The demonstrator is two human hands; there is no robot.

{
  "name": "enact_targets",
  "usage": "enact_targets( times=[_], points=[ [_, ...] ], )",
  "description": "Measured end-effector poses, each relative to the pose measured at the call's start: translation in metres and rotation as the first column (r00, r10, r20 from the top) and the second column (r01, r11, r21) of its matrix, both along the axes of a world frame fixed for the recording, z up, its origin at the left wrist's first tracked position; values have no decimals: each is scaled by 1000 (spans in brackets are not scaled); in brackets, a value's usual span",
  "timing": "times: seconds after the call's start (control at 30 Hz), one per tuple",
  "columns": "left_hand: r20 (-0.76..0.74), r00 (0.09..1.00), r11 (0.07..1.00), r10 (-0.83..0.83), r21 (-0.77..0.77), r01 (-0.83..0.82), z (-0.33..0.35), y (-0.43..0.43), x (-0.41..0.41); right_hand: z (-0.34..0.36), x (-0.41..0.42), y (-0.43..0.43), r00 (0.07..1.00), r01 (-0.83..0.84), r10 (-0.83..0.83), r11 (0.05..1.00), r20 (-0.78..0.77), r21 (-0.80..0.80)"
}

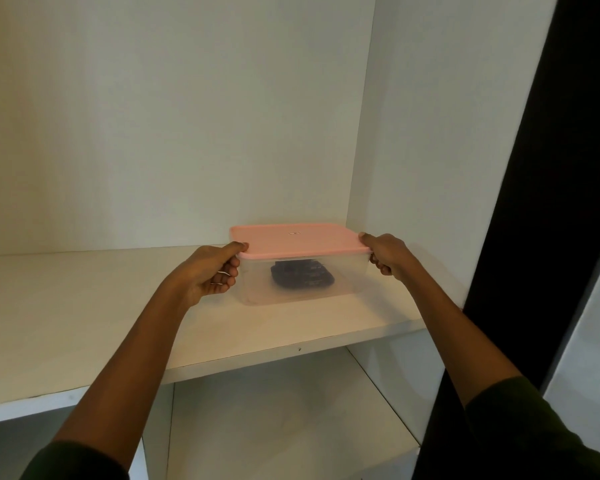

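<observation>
left hand (215, 271) and right hand (387, 252) grip the container (300, 242) ends.

White shelf (84, 306), clear pink-lidded container (300, 258) on its right part

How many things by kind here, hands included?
Hands: 2, left hand and right hand
Clear container: 1
Pink lid: 1
Dark item inside: 1
Shelves: 2, upper shelf and lower shelf
Total: 7
</observation>
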State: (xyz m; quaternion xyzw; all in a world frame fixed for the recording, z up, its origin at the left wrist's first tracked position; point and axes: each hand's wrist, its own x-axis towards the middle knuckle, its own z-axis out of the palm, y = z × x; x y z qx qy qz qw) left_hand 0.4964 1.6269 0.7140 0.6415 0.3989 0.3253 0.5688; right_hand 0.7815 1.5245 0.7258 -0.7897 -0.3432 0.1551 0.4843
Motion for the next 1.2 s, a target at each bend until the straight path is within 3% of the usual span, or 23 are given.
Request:
enact_targets(
  times=[0.23, 0.33, 0.6, 0.8, 0.93, 1.1, 1.2],
  points=[
    [-30, 1000, 1000, 5, 13, -4, -2, 0, -2, 7, 4, -2, 1000, -5, 8, 993, 30, -114],
    [-19, 996, 995, 84, 48, -83, -3, 1, -2, 13, 6, -3, 999, -29, 36, 985, 38, -172],
    [32, 963, 923, 269, 277, -267, -2, -6, 1, 22, 16, 15, 993, -110, 108, 993, -57, -50],
    [-271, 955, 944, 124, 328, -30, -9, -10, 3, 25, 16, 33, 958, -161, 175, 984, -229, 79],
    [-421, 887, 931, 192, 363, -29, -17, -8, 7, 13, 18, 40, 892, -200, 223, 975, -393, 100],
    [-358, 894, 906, 269, 409, -109, -17, -4, 11, 7, 28, 50, 846, -252, 273, 962, -458, 109],
    [-219, 893, 857, 393, 440, -270, -15, 2, 9, 9, 35, 52, 898, -257, 251, 966, -361, 30]
  ],
)
